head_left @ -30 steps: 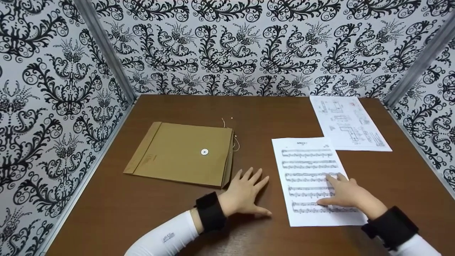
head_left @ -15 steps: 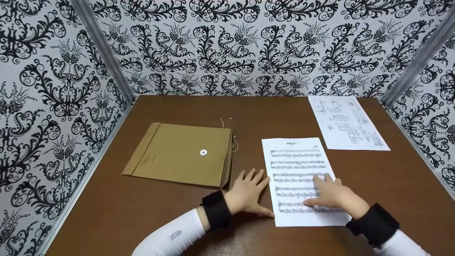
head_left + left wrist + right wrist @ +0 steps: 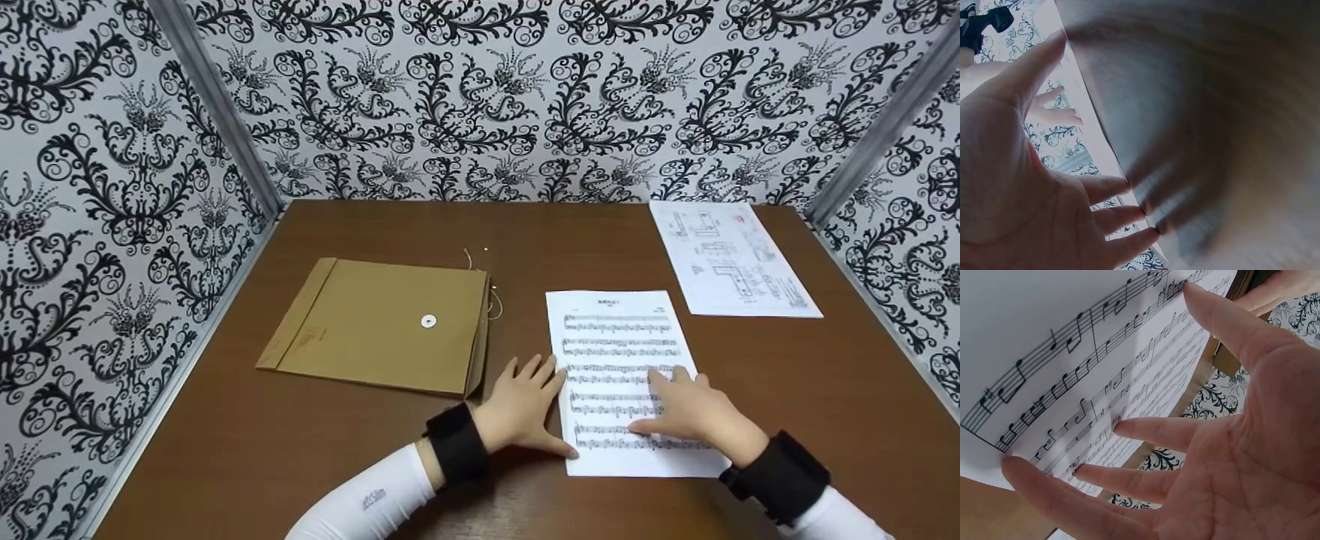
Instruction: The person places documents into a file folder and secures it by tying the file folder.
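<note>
A white sheet of music lies flat on the brown table, right of the middle. My right hand rests on its right half with fingers spread and fingertips on the printed staves, as the right wrist view also shows of the sheet music. At the sheet's left edge is my left hand, its fingers spread and straight, thumb and fingertips touching the paper's edge. In the left wrist view the left hand has its fingertips down along that edge. Neither hand grips anything.
A brown paper document envelope with a white button and a loose string lies to the left. Another sheet with a technical drawing is at the back right. Patterned walls enclose the table at the back and sides.
The right hand has slid the sheet music left, away from the drawing sheet it overlapped, until it met the left hand. The left hand has shifted slightly right. The envelope stays put.
</note>
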A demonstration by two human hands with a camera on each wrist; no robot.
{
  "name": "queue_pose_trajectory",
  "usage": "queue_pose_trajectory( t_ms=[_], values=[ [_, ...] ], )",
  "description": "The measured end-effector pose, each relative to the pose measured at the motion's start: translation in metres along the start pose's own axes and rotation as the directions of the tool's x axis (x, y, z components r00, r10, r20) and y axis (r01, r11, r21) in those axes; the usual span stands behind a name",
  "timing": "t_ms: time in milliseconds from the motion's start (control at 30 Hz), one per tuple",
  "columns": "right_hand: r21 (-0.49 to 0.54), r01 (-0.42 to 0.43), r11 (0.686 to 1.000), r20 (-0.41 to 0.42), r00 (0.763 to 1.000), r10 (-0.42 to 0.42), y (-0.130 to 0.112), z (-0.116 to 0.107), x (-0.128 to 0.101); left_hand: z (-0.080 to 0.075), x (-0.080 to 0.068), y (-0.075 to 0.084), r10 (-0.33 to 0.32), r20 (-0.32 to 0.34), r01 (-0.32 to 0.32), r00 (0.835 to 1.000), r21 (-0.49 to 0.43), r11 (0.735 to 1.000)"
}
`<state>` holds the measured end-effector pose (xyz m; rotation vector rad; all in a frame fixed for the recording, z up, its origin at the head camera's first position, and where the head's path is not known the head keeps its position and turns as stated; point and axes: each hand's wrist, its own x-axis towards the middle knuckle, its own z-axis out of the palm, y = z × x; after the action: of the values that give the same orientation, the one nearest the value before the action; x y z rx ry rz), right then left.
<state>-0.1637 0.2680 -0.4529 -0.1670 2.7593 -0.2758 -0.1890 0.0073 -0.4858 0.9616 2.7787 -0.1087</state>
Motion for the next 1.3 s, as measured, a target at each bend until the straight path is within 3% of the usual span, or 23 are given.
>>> queue_pose_trajectory(
  t_ms=[333,633,1167,1300],
  values=[
    [0.108,0.045,0.993,-0.073,0.997,-0.038,0.03,-0.009,0.011,-0.001,0.001,0.001,-0.004,-0.011,0.003,1.0,-0.018,1.0],
    [0.183,0.024,0.983,-0.103,0.995,-0.005,0.054,-0.016,0.019,0.0,-0.002,-0.001,-0.007,-0.002,0.007,1.0,-0.055,0.998],
    [0.273,0.016,0.962,-0.13,0.991,0.02,0.068,-0.016,0.028,0.002,0.001,-0.001,-0.001,0.008,0.002,1.0,-0.062,0.998],
    [0.344,0.03,0.939,-0.125,0.992,0.014,0.072,-0.014,0.031,0.003,0.001,-0.001,-0.001,0.005,0.002,1.0,-0.067,0.998]
  ],
)
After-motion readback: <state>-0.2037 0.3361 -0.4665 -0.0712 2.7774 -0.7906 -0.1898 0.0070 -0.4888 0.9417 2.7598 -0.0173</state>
